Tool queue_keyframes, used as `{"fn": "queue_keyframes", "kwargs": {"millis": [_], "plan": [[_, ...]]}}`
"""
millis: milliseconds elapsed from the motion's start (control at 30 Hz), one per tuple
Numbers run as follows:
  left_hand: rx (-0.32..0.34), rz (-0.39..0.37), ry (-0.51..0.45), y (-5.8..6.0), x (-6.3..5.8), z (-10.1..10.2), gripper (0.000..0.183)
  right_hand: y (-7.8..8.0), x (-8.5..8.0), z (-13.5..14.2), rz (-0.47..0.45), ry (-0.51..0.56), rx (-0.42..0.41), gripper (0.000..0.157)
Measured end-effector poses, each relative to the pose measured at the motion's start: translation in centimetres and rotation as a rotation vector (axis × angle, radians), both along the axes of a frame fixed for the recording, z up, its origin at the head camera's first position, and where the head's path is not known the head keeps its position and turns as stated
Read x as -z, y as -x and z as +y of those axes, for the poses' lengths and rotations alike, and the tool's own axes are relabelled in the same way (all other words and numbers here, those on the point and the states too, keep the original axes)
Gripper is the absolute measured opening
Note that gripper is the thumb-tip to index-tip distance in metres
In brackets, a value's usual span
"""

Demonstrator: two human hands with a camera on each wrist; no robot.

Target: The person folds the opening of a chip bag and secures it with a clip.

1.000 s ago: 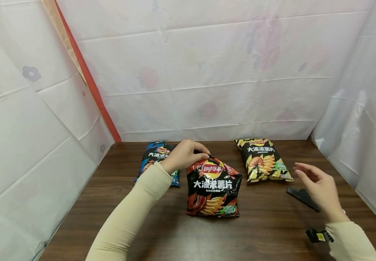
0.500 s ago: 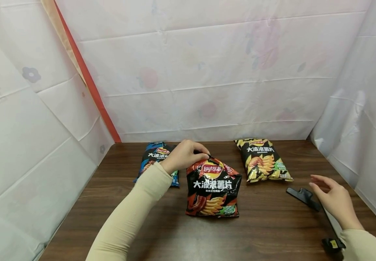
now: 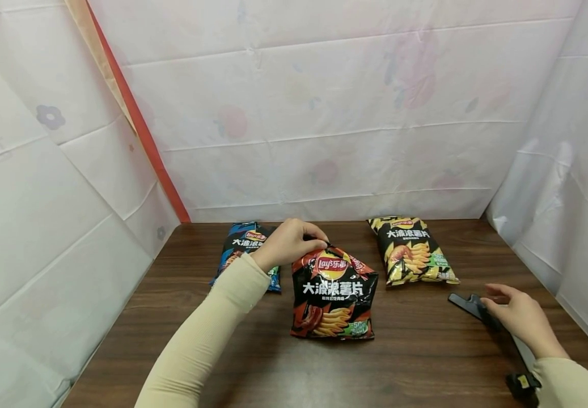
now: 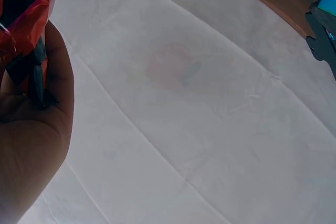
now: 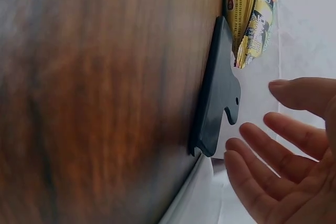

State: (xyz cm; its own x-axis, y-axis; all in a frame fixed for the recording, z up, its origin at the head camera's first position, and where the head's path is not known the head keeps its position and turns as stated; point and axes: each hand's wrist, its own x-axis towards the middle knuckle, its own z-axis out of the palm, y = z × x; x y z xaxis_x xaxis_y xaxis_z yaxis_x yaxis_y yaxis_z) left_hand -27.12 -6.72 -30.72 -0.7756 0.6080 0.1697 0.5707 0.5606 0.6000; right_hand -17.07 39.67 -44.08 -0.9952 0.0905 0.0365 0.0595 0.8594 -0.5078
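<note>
My left hand [image 3: 288,243] pinches the top corner of a red and black Lay's chip bag [image 3: 331,297], which stands upright on the table. Its crumpled top [image 4: 34,66] is tucked between thumb and fingers in the left wrist view. My right hand [image 3: 520,320] is over the right side of the table, beside a black bag clip [image 3: 463,304]. In the right wrist view, the clip [image 5: 216,87] lies along the tabletop with a hooked tab, and the fingers [image 5: 278,156] are spread loosely a short way from it, holding nothing.
Behind the left hand lies a blue chip bag [image 3: 242,243], partly covered by it. A yellow and black chip bag [image 3: 411,252] lies at the back right. White sheeting [image 3: 324,113] walls in the brown wooden table [image 3: 406,362] at the back and sides.
My right hand has moved right and toward me, then lowered toward the clip. The left hand and the red bag have stayed in place.
</note>
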Motion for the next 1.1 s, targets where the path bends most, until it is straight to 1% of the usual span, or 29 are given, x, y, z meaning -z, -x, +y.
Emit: {"fn": "queue_keyframes", "kwargs": {"millis": [300, 433, 833, 1100], "plan": [[0.001, -0.019, 0.005, 0.0, 0.0, 0.1, 0.016, 0.3, 0.1, 0.4, -0.022, -0.022, -0.035, 0.04], [-0.003, -0.01, 0.014, 0.1, 0.0, 0.1, 0.016, 0.5, 0.2, 0.5, -0.029, -0.031, -0.048, 0.034], [-0.013, -0.019, 0.018, 0.1, -0.1, 0.1, 0.016, 1.0, 0.0, 0.4, -0.096, -0.073, -0.068, 0.036], [-0.005, -0.015, 0.021, 0.1, 0.0, 0.1, 0.016, 1.0, -0.1, 0.6, -0.084, -0.071, -0.066, 0.032]]}}
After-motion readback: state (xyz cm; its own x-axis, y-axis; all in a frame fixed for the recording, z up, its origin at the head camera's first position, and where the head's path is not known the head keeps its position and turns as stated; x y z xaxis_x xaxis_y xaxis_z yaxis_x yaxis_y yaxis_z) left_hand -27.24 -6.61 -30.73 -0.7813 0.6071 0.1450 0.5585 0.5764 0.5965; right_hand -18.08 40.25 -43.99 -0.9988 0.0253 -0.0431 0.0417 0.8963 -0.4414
